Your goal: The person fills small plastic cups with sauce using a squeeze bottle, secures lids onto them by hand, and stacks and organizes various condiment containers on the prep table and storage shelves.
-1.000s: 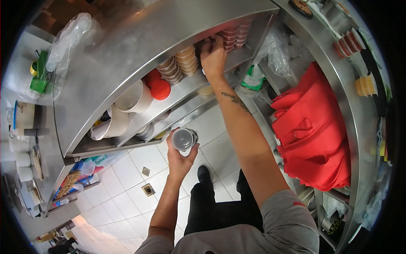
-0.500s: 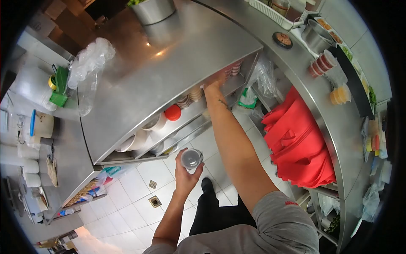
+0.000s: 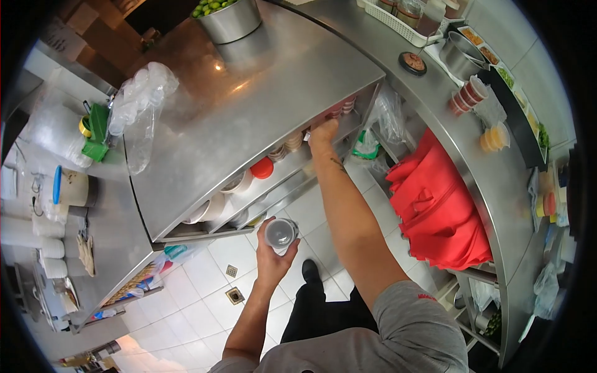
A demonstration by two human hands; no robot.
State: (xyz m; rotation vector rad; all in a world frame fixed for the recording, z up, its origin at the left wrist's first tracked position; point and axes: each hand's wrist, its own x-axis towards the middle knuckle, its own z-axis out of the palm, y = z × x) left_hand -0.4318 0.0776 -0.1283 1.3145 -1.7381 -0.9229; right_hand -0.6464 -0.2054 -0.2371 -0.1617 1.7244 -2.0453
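Near the far edge of the steel worktop [image 3: 273, 81], a metal pot [image 3: 233, 26] heaped with green fruit [image 3: 211, 7]; toward the left end, a clear plastic bag [image 3: 146, 109], with a green tape dispenser [image 3: 96, 133] just beside it. Farther left, a tub with a blue rim [image 3: 74, 188] and stacked white containers [image 3: 53, 260]. At the right, bundled red fabric [image 3: 438, 205] below the edge of a side counter [image 3: 429, 99]; on that counter, a steel bowl [image 3: 461, 57] and a white basket [image 3: 398, 26] holding jars [image 3: 409, 9]. Below, white floor tiles [image 3: 180, 304] with a square drain [image 3: 234, 296].
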